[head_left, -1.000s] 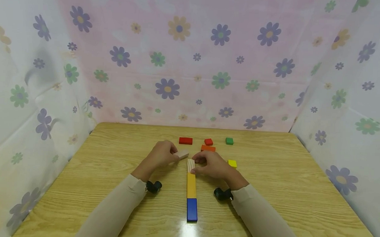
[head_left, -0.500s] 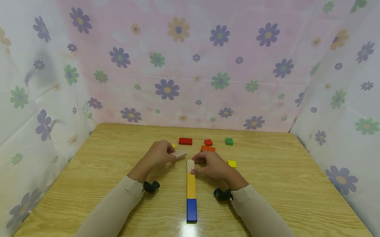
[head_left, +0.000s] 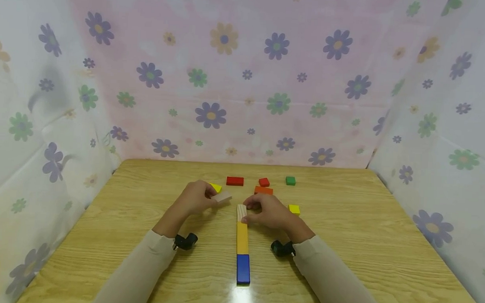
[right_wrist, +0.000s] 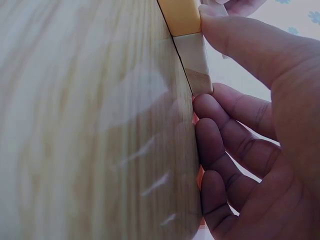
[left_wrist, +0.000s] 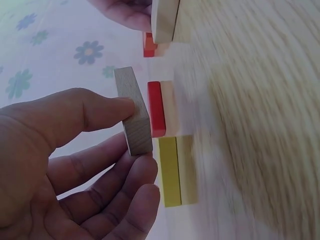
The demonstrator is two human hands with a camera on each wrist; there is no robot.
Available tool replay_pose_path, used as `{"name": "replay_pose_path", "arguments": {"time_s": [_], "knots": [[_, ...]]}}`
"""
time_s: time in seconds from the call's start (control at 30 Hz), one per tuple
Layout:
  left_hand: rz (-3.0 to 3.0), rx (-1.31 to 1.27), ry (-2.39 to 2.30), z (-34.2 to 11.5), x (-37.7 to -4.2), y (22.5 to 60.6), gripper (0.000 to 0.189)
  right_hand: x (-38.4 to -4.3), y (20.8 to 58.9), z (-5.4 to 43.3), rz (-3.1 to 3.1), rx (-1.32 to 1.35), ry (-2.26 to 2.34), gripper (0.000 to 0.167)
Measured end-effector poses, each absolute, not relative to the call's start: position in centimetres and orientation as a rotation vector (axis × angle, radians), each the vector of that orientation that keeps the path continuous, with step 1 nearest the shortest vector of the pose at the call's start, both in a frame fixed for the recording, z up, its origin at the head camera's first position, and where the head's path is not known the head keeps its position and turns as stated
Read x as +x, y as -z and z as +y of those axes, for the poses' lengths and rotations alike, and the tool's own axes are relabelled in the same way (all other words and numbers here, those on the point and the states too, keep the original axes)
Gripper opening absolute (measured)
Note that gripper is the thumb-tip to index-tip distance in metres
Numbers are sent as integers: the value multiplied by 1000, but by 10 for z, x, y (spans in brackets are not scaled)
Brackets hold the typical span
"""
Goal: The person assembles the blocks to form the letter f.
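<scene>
at left, the left hand (head_left: 196, 197) has drawn a little further from the row of blocks (head_left: 242, 246), carrying the pale wooden block (head_left: 222, 197) pinched between thumb and fingers; a flat yellow block (head_left: 216, 187) shows more fully behind it than a second ago. the wider gap means, i judge, that the pale block is no part of the row for now. next along, the row lies as it did on the table (head_left: 115, 236): blue block (head_left: 243, 268) nearest the wearer, amber block (head_left: 241, 236) touching it, striped wooden block (head_left: 241, 211) at the far end. the right hand (head_left: 267, 210) has kept its place there, gripping the striped block, so that end looks steadied.

the left wrist view gives the pale block's grain and end face, and suggests it is raised off the table; the head view leaves that unclear. the right wrist view shows fingertips at the striped block's end, partly hidden from the head; only the head view shows the blue block.
</scene>
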State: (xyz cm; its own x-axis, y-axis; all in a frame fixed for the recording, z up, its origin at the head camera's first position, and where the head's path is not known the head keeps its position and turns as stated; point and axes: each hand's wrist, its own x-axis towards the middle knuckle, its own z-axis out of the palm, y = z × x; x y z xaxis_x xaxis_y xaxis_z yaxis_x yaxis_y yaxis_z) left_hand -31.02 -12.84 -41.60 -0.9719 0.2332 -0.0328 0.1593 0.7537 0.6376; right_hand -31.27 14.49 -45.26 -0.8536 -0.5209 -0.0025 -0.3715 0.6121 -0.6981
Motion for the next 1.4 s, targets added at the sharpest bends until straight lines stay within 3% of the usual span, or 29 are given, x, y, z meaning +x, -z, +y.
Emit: {"name": "replay_pose_path", "arguments": {"time_s": [1.4], "knots": [[2810,392,-902,-118,-299,418,25,-315,453,144,2663,-728,1046,47]]}}
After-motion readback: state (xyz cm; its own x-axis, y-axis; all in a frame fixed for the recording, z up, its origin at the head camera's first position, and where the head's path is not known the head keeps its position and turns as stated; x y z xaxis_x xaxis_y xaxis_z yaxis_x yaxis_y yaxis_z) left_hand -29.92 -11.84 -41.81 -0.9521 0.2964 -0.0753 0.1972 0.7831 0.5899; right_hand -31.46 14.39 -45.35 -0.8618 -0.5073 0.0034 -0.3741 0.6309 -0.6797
